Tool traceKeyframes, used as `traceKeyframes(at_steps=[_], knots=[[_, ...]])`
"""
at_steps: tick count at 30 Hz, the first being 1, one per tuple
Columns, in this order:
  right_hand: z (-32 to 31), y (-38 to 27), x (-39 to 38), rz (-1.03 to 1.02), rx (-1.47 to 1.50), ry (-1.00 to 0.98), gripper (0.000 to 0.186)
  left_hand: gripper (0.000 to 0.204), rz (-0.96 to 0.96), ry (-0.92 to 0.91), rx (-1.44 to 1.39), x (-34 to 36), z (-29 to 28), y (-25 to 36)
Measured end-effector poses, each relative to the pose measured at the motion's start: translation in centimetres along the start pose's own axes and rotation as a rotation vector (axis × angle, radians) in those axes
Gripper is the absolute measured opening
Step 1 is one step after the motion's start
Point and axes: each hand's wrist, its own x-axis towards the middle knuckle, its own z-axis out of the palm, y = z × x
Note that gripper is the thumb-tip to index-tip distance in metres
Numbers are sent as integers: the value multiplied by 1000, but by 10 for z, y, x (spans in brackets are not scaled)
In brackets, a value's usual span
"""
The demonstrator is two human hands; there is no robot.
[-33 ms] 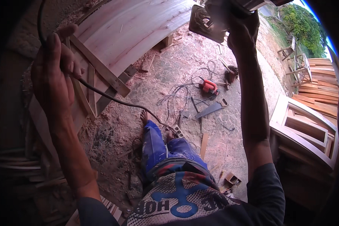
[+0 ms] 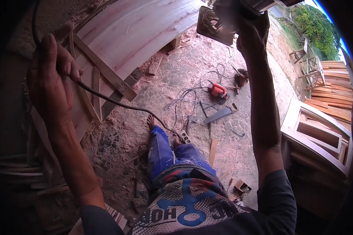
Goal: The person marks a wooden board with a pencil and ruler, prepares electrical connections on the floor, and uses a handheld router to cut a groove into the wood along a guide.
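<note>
My left hand point(image 2: 49, 80) is raised at the far left, its fingers closed round a black power cord point(image 2: 119, 104). From there one stretch of cord rises out of the top edge; the other sags down to a white socket strip point(image 2: 185, 137) by my feet. At the upper right, my right hand point(image 2: 255, 33) grips a router point(image 2: 215, 25) with a squarish base plate. Blur and the picture's top edge hide part of the tool's body. Below the left hand's level lies a wide, pale wooden panel point(image 2: 141, 33) with a batten point(image 2: 106, 68) across its end.
On the shaving-strewn floor lie a red power planer point(image 2: 218, 91), a handsaw point(image 2: 221, 113) and tangled cords. Wooden frames point(image 2: 317, 135) lean at the right, near stacked boards point(image 2: 331, 94). A wood strip point(image 2: 212, 152) and a small open box point(image 2: 243, 187) lie nearer me.
My left hand has shifted slightly left with the cord. The right hand and router stay almost in place.
</note>
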Motion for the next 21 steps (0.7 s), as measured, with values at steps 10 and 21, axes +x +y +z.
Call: traceKeyframes(at_steps=[10, 21], knots=[[60, 51, -38, 195, -405, -131, 92, 44, -57, 371, 153, 43, -153, -31], [123, 138, -92, -438, -682, -494, 45, 46, -458, -91, 43, -119, -181, -113]])
